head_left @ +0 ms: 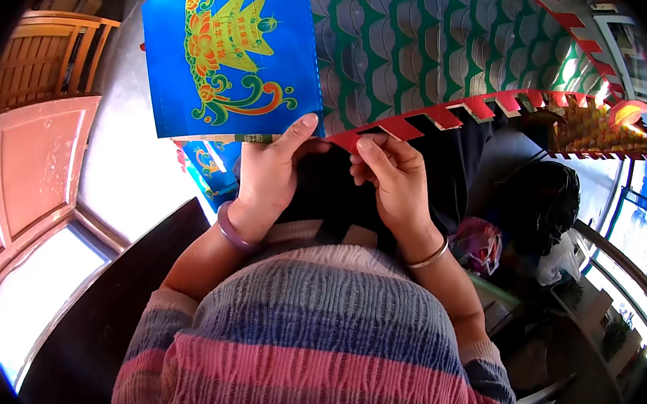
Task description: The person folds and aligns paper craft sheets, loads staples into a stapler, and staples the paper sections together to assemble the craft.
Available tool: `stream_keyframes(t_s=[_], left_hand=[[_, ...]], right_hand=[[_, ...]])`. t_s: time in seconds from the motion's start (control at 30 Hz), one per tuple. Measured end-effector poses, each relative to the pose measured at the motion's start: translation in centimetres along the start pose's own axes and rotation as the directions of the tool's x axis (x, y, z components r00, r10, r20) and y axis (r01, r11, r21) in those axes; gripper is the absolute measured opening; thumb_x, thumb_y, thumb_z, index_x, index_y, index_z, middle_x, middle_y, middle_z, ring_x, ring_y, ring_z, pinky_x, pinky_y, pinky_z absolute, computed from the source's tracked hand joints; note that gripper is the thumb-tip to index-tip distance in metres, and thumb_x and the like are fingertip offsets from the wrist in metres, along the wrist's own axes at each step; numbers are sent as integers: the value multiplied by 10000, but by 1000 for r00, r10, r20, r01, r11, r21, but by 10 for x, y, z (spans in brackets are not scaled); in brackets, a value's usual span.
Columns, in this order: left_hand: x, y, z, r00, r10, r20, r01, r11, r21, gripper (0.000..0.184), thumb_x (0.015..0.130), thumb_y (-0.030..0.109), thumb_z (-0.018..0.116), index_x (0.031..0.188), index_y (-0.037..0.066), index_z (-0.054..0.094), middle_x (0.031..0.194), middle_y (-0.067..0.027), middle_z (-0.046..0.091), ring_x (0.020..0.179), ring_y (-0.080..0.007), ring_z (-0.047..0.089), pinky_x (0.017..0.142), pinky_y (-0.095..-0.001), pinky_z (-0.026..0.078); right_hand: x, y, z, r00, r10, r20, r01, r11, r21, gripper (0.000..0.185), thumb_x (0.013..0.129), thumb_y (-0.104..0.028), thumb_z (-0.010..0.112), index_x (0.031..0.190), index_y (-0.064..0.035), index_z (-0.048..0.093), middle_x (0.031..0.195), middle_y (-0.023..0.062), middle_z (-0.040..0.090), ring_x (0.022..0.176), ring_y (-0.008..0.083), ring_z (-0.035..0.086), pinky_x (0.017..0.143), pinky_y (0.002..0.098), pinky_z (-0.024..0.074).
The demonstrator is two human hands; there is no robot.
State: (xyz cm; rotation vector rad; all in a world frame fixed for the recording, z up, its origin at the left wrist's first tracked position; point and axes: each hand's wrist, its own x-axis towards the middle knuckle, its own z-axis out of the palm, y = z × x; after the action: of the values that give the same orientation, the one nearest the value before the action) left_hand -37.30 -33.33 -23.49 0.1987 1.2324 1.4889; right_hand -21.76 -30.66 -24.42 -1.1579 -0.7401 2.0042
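Left hand is clamped on the lower corner of a blue printed panel, thumb flat on top, other fingers tucked behind, partly hidden. Panel stretches up and away from that thumb: orange lotus, green-and-orange scrolls, yellow lettering. Along its side nearer the right hand it meets a green scale-patterned fabric, which spreads beyond both hands, glossy grey-brown scales on green.

Right hand pinches the near end of the red toothed edging between thumb and fingertips, remaining fingers curled in. Edging runs from that pinch up and outward along the fabric's border. Hands near each other, not touching, just beyond the sweater front from where I'm standing.

Below the left hand's outer side, a second blue printed piece, mostly covered. Purplish bangle on left wrist, silvery bangle on right. Striped knit sweater behind both hands.

Out past the right hand: black plastic bag, white plastic bag just beside it, gold scale-patterned piece higher up. Well off beyond the left hand: slatted wooden bench, reddish wooden panel below it.
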Motion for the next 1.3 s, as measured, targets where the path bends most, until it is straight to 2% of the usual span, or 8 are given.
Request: stream_keyframes(t_s=[0.03,0.23,0.6,0.7,1.2,1.3], left_hand=[[0,0,0,1000,7,-4,-7,1000,-5,308,789,36,648,1056,34,494,913,-48,564,796,-162,573,610,-299,531],[-2,-2,0,1000,5,-17,-5,1000,-12,302,794,77,653,1047,24,497,906,-57,564,760,-171,580,602,-302,528],[-2,-4,0,1000,6,-31,-6,1000,8,317,790,105,664,1048,21,498,890,-68,572,735,-189,596,597,-301,523],[-2,-5,1,999,13,-39,-11,999,46,251,815,122,636,1031,62,525,892,-31,585,738,-173,598,604,-292,500],[-2,-7,3,999,35,-38,-34,999,41,270,807,123,644,1038,46,527,909,-46,598,749,-180,604,610,-295,503],[-5,-9,4,1000,13,-3,-13,998,55,214,784,46,655,968,12,553,863,-65,601,728,-174,603,604,-290,517]], right_hand=[[0,0,3,1000,-6,-18,6,1000,30,137,830,-118,622,899,0,618,735,34,612,627,99,582,543,210,464],[1,8,4,998,-48,-32,51,994,97,124,810,-81,641,896,4,620,753,31,617,633,95,577,547,213,463],[3,10,4,997,-67,-34,69,994,87,118,817,-94,636,883,3,626,740,26,614,627,89,569,540,206,454],[3,10,3,997,-66,-28,68,994,87,115,823,-98,630,877,3,626,732,26,610,626,88,568,538,205,452],[4,8,3,995,-85,-50,89,992,85,106,828,-95,622,864,4,632,714,32,610,607,89,565,522,202,449],[4,6,2,995,-86,-48,89,993,75,106,826,-100,626,855,2,634,708,32,610,594,88,563,515,201,447]])
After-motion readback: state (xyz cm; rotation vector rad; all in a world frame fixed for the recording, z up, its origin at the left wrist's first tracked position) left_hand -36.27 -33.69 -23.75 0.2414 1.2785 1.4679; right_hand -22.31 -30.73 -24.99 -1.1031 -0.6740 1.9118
